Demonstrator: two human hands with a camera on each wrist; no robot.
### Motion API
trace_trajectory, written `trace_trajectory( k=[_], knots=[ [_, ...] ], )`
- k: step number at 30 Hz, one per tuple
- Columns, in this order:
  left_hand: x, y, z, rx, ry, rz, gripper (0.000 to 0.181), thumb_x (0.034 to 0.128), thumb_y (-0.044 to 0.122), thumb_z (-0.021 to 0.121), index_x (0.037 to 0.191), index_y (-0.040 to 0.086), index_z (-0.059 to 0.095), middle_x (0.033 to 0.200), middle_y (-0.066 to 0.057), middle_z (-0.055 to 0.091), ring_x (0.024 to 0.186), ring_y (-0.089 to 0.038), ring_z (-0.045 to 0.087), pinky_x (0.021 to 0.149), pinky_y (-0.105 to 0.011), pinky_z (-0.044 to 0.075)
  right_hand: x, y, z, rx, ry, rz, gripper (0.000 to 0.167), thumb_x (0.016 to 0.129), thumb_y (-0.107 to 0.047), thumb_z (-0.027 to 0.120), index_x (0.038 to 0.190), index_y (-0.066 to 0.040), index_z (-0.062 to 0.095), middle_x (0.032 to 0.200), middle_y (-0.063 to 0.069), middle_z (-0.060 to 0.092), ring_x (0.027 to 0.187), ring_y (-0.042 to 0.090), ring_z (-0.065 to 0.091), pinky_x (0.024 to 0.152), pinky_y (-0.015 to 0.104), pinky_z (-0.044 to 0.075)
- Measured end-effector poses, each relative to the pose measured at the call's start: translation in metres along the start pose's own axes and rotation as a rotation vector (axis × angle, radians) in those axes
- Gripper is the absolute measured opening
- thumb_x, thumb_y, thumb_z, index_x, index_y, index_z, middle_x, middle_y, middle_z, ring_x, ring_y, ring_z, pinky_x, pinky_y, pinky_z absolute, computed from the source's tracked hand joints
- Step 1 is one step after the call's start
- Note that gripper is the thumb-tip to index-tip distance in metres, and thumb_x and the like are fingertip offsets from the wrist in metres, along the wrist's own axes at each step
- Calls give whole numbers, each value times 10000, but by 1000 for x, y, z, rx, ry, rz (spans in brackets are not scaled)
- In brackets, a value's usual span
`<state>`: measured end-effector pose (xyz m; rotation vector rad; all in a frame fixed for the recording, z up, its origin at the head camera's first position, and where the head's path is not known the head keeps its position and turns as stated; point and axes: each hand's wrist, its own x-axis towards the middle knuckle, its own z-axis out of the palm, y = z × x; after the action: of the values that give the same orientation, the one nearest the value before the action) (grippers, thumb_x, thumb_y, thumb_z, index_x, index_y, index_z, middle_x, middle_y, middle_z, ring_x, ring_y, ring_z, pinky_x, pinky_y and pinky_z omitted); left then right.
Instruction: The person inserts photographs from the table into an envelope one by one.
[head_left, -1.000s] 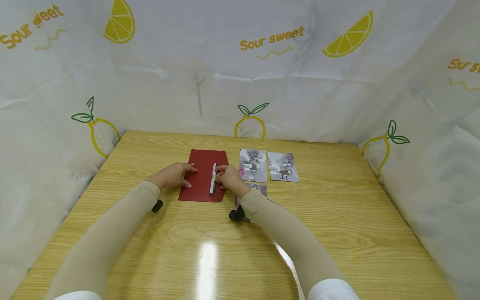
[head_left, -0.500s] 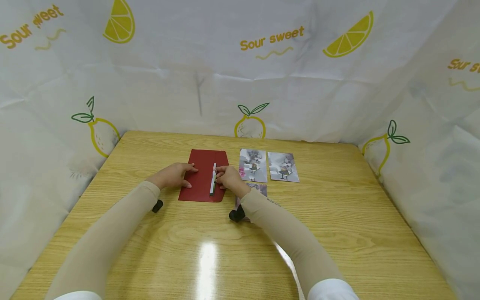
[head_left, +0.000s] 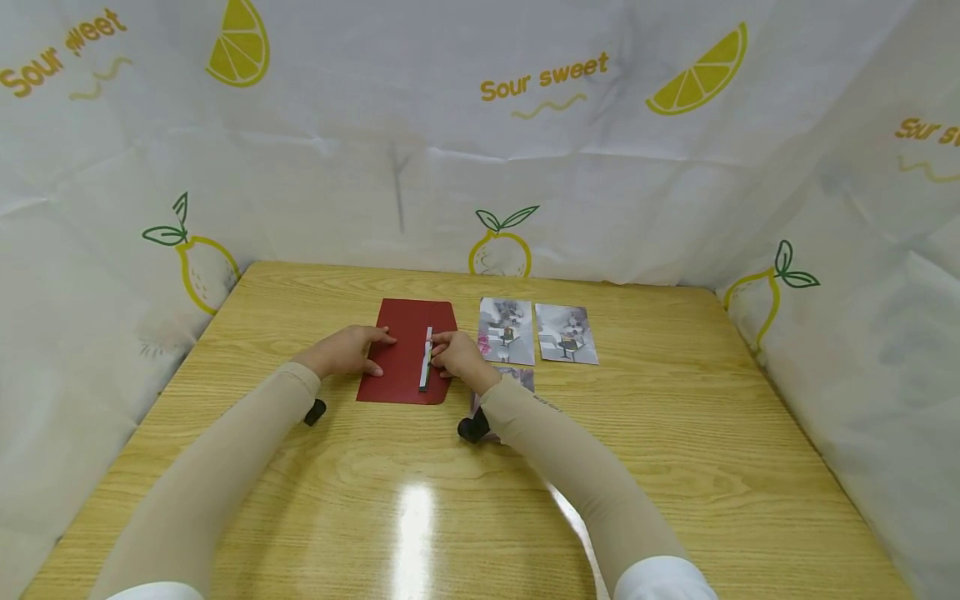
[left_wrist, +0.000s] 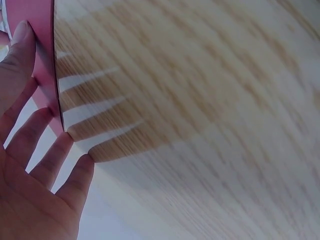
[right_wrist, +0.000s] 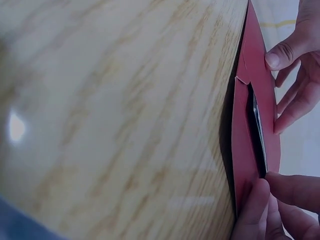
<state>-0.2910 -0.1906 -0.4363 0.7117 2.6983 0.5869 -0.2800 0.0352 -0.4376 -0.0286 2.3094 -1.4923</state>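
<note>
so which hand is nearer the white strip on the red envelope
The right hand is right at the white strip; the left hand is farther, at the left edge of the red envelope.

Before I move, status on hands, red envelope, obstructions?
Left hand rests on red envelope. Right hand pinches card at envelope's opening. No evident obstruction; picture card partly behind right forearm.

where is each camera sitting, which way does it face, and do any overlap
Head: on the person's head, facing forward and down at the wooden table; both forearms, the left hand and the right hand show.
Left wrist: on the left wrist, facing the left hand at the edge of the red folder; only that hand shows clearly.
Right wrist: on the right wrist, facing the folder; both hands show.
Shared: head and right wrist both show both hands at the folder.
</note>
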Motion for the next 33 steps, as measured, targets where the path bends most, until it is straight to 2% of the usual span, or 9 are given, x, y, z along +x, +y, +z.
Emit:
trace_trajectory(
  k=[6,14,17,21,26,33],
  knots=[
    [0,0,0,3,-2,1,575,850,176,742,1368,28,542,1512,-229,365,1383,-402,364,1086,-476,404,3,1,-2,5,-22,8,443,916,51,579,1351,-31,559,953,79,592,742,138,570,576,215,516],
    [0,1,0,-2,-7,-2,573,855,174,735,1371,25,538,1516,-227,360,1391,-410,346,1086,-470,406,0,2,-18,89,-58,-20,455,917,25,600,1365,-12,527,1021,116,615,856,192,627,742,285,574],
    [0,3,-1,-14,-12,-6,576,855,166,736,1376,26,533,1523,-223,350,1397,-410,335,1083,-469,410,-9,0,-33,141,-81,-59,461,939,7,575,1393,-6,494,1157,197,602,985,302,625,864,383,558],
    [1,2,-1,-16,-14,-12,583,853,166,739,1382,36,530,1531,-213,340,1404,-403,327,1092,-467,401,-24,-1,-60,185,-99,-122,471,959,-26,555,1416,16,448,1297,280,520,1175,418,540,1001,501,480],
    [2,1,0,1,-13,-18,584,853,174,739,1382,37,531,1529,-215,344,1401,-402,333,1101,-473,388,-44,5,-96,122,-47,-194,434,975,-91,560,1386,15,473,1297,249,515,1194,419,528,988,482,499],
    [0,-1,1,2,-3,-17,587,845,174,748,1376,37,538,1521,-218,357,1392,-407,347,1103,-480,382,-62,31,-133,54,19,-211,416,988,-121,552,1359,52,476,1234,235,542,1156,420,547,964,481,513]
  ],
)
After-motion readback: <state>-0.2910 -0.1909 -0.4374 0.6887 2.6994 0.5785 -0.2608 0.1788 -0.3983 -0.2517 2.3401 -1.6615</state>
